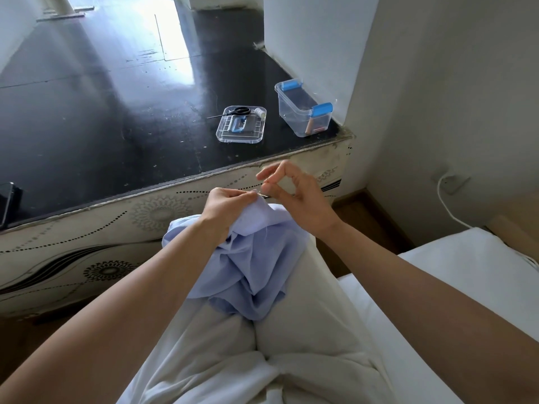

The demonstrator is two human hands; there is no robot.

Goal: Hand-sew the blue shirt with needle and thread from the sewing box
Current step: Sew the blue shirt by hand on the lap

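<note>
The person sits on the edge of a bed with the blue shirt bunched in a heap on their lap, over white trousers.

The left hand has a tight grip on the top fold of the shirt, fingers curled round the cloth and holding it up. The right hand is at that same fold, just to the right. Its thumb and forefinger close in a narrow pinch on the needle, which shows as a short dark sliver at the edge of the cloth. The other fingers fan out loosely above. A fine strand of thread hangs down over the front of the shirt.

Beyond the shirt stretches a black worktop with a pale patterned front. Straight out from the shirt lies the clear lid, turned upside down like a tray. It carries black scissors, a white spool and its own blue handle. Out from the shirt and further right stands the sewing box, clear plastic with blue clips, hard against a white wall. A few small things lie in it, too blurred to name.

Far to the left of the shirt a dark phone rests at the worktop's edge. Well off to the right of the shirt a white cable trails down the wall.
</note>
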